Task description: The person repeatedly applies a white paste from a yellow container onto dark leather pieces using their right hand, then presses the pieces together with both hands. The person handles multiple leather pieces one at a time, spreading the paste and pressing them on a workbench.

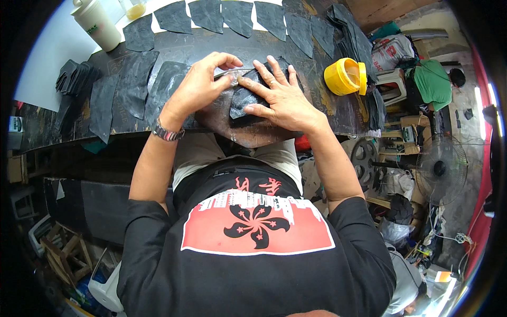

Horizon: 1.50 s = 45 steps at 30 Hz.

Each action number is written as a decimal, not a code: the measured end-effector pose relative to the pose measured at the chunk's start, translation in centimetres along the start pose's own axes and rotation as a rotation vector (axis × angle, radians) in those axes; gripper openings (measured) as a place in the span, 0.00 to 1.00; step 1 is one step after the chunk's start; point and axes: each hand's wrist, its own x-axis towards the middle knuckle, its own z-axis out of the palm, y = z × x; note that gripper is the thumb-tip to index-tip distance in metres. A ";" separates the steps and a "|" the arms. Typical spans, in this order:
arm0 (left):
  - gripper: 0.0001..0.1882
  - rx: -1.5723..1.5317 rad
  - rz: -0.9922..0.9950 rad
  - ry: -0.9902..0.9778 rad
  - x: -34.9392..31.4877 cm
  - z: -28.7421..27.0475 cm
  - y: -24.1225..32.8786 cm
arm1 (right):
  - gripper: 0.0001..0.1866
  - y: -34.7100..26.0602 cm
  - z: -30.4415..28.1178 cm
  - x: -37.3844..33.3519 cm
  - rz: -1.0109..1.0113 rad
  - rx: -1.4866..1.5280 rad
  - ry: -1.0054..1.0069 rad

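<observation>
My right hand [280, 100] lies with fingers spread on a black leather-like piece [244, 99], pressing it against a worn brown board [253, 133] at the table's near edge. Just left of it, my left hand [203, 82] is closed, thumb and fingers pinching a thin, grey, metal-looking tool [235, 70]. The tool reaches across to the upper edge of the piece, near my right fingertips. Its far end and exact kind are hard to make out. Left of my left hand lie more flat black pieces [136, 79].
A row of black pieces [206, 15] runs along the table's far side. An open yellow tub [342, 76] stands right, near stacked dark sheets [351, 31]. A cream container [96, 24] and a black stack [76, 76] are left. Beyond the table, another person [433, 82] sits near a fan [441, 168].
</observation>
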 end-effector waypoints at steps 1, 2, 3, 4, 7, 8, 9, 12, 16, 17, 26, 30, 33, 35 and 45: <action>0.17 0.055 0.004 -0.009 0.4 -0.3 -0.3 | 0.38 -0.2 0.1 0.0 0.003 0.010 0.015; 0.16 0.103 0.068 -0.018 0.9 -0.5 -0.6 | 0.38 -0.4 0.3 -0.1 0.007 -0.016 0.032; 0.15 0.153 0.096 -0.035 1.3 -0.6 -0.9 | 0.38 -0.6 0.4 -0.2 0.011 -0.039 0.046; 0.14 0.201 0.146 -0.046 1.7 -0.7 -1.1 | 0.37 -0.7 0.5 -0.2 0.014 -0.061 0.058; 0.18 0.282 0.234 -0.173 3.1 -0.4 -1.7 | 0.37 -0.8 0.5 -0.1 0.014 -0.105 0.045; 0.18 0.287 0.211 -0.170 3.6 -0.1 -1.8 | 0.36 -0.6 0.4 0.0 -0.005 -0.144 0.106; 0.19 0.290 0.199 -0.200 3.9 -0.2 -1.9 | 0.36 -0.7 0.5 0.0 -0.021 -0.126 0.102; 0.19 0.337 0.186 -0.262 4.4 -0.2 -2.2 | 0.35 -0.6 0.6 0.0 -0.058 -0.120 0.131; 0.17 0.401 0.196 -0.243 4.2 -0.2 -2.4 | 0.34 -1.2 1.0 -0.7 -0.117 -0.057 0.147; 0.16 0.392 0.185 -0.238 4.2 -0.2 -2.4 | 0.34 -1.4 1.0 -1.0 -0.141 -0.036 0.166; 0.10 0.408 0.173 -0.240 4.2 0.3 -1.6 | 0.27 -2.4 0.1 -4.7 -0.174 0.251 0.068; 0.10 0.528 0.190 -0.174 4.4 1.6 -0.3 | 0.22 -0.5 -0.3 -6.4 0.040 0.760 0.555; 0.14 0.617 0.195 -0.166 5.2 2.7 0.5 | 0.22 0.6 0.6 -7.0 0.299 0.650 0.717; 0.16 0.611 0.159 -0.158 6.0 3.4 0.8 | 0.24 0.8 1.6 -7.2 0.381 0.322 0.682; 0.24 0.638 0.142 -0.168 7.8 5.4 1.0 | 0.45 0.7 2.4 -5.4 0.495 0.053 0.311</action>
